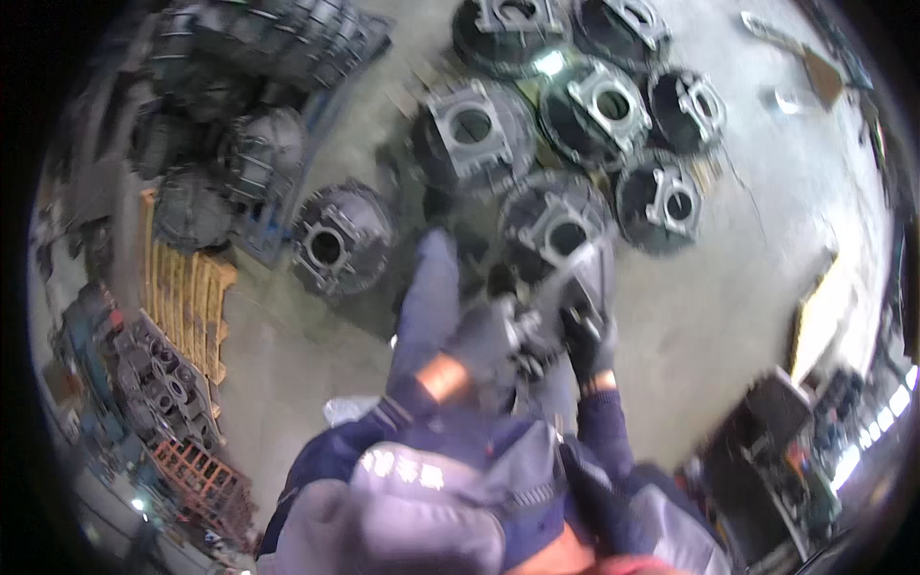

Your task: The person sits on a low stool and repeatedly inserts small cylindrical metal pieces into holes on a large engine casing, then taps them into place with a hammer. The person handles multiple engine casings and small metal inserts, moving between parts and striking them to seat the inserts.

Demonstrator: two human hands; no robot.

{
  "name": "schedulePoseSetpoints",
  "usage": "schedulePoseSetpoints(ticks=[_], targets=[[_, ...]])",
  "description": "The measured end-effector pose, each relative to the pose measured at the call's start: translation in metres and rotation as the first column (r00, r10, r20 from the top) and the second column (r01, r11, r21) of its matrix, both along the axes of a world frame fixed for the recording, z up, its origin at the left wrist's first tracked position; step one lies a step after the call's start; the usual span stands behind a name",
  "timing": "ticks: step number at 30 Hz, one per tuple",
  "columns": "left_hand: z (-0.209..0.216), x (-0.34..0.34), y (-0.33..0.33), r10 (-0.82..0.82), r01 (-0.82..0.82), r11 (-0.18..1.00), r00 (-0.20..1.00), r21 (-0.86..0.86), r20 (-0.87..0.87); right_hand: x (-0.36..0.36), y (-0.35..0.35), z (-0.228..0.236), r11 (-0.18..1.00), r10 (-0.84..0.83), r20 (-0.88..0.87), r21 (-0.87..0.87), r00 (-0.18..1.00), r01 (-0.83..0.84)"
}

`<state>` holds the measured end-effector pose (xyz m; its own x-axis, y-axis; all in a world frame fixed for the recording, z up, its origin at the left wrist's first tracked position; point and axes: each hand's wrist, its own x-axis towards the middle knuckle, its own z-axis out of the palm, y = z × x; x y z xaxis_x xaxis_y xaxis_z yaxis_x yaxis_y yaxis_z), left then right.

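Note:
In front of my body, my right hand [588, 343], in a black glove, has its fingers closed round the edge of a grey metal casting [592, 273]. Beside it on the left is my left hand [484, 337], in a dark grey glove, closed and smeared by motion. Small silvery metal parts [524, 328] show at its fingers, but their shape is unclear. Just beyond both hands a round bell housing [551, 206] stands on the floor, partly hidden by the casting. Another bell housing [345, 235] stands apart at the left.
Several more bell housings [472, 134] stand close together ahead. Stacked castings [264, 153] rest on a blue pallet at the far left, near a wooden pallet [182, 307]. Engine-like castings [163, 383] and an orange rack [203, 479] lie lower left. A dark cabinet [767, 422] stands at right.

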<state>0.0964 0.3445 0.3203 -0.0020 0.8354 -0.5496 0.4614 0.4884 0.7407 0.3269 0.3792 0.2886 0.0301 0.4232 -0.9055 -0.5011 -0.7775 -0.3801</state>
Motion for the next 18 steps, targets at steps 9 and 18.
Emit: schedulePoseSetpoints(ticks=[9,18], targets=[[-0.012,-0.075,0.057,0.194,-0.194,0.981,0.981,-0.002,0.012,-0.089,0.076,-0.006,0.85,0.367,0.348,0.25,0.863,-0.463],[0.032,0.013,0.101,-0.052,0.104,0.954,0.981,0.281,-0.187,0.011,0.086,-0.051,0.992,-0.089,-0.149,0.072,0.985,0.1]])
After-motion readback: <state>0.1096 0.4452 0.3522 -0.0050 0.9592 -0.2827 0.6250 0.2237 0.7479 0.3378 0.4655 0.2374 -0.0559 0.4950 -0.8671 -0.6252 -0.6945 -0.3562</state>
